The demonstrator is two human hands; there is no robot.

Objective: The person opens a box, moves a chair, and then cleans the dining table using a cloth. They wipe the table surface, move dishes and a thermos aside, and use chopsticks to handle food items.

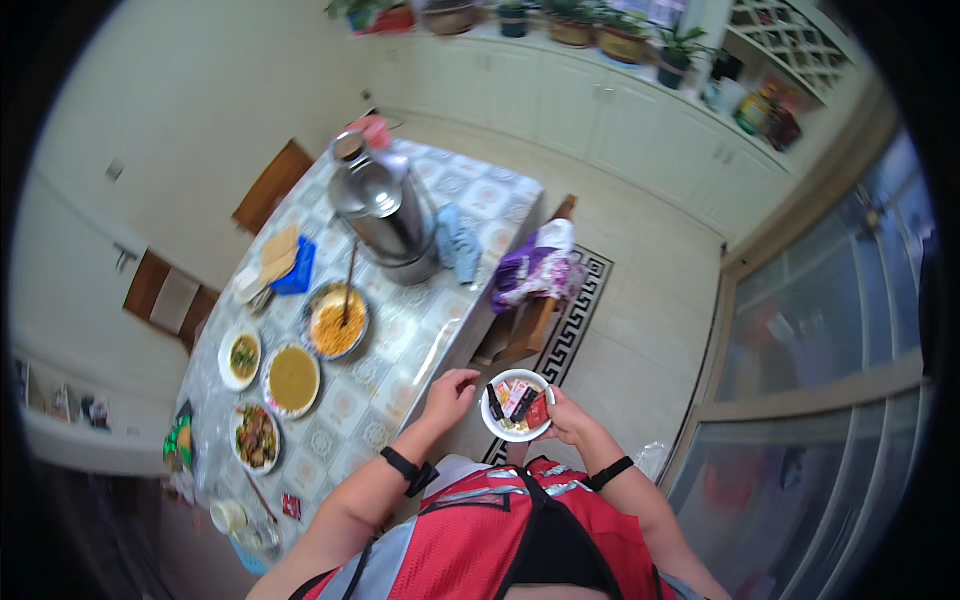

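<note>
A white bowl (517,433) with small wrapped packets in it is held at its right rim by my right hand (568,417). Just left of the bowl, my left hand (450,399) is empty, its fingers loosely bent and apart, near the table's edge. The table (382,375) has a patterned cover. On it stand a bowl of orange, grainy food (335,330) with chopsticks (350,281), a bowl of yellow-brown soup (293,380), a plate of mixed food (256,441) and a small dish with greens (244,358). A small red packet (292,506) lies nearer to me.
A tall metal container (394,225) stands on the table beside a blue cloth (457,244) and a blue box (295,268). A wooden chair (536,322) with a purple-and-white cloth stands at the table's right. Sliding glass doors (817,315) are at the right.
</note>
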